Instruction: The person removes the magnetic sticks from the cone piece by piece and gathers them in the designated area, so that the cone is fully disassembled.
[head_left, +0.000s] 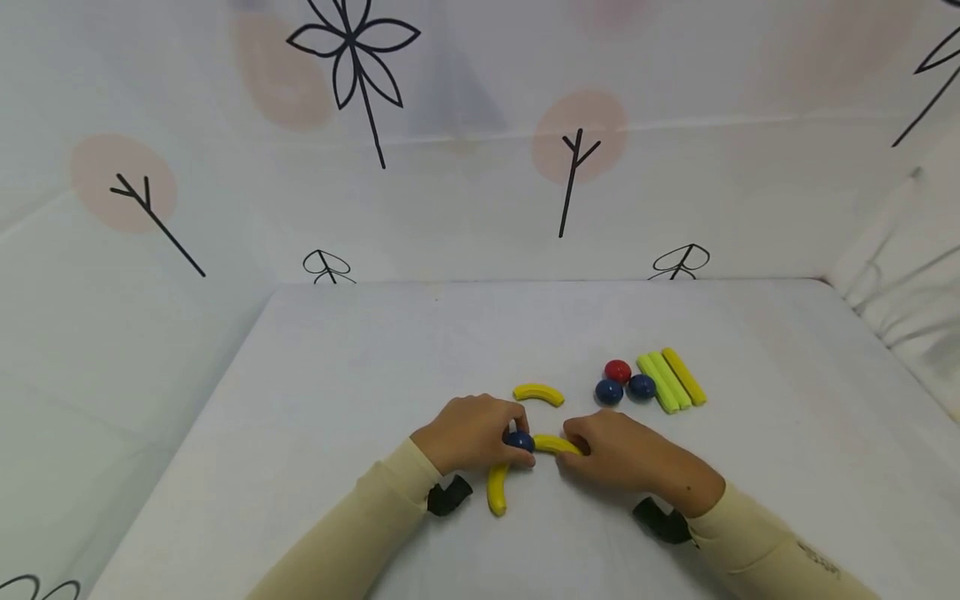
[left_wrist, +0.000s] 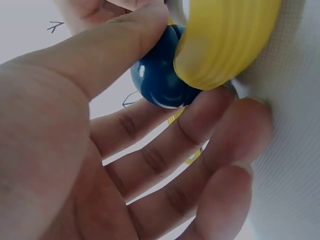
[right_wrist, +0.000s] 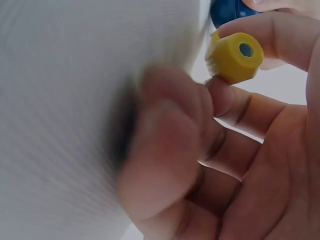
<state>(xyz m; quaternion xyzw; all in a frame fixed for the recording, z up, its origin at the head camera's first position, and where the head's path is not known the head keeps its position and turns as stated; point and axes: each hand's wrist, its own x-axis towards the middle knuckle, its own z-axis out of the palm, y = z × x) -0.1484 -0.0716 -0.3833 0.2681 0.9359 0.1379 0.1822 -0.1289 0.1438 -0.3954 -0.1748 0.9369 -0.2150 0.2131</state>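
Observation:
Near the middle of the table, my left hand (head_left: 474,435) pinches a glossy blue ball (head_left: 521,440) between thumb and fingers. My right hand (head_left: 618,448) holds a curved yellow stick (head_left: 553,444), whose far end meets the ball in the head view. In the right wrist view, the end of this curved stick (right_wrist: 230,60) has a round hole. A second curved yellow stick (head_left: 497,492) lies below my left hand, its upper end at the ball; in the left wrist view this stick (left_wrist: 230,40) partly covers the ball (left_wrist: 157,75). Beyond the hands lies a third curved yellow stick (head_left: 537,392).
To the right, behind my right hand, sit a red ball (head_left: 618,371) and two blue balls (head_left: 609,392). Beside them lie two light green straight sticks (head_left: 660,385) and a yellow straight stick (head_left: 684,377). A white patterned cloth wall (head_left: 450,217) stands behind the white table (head_left: 360,350).

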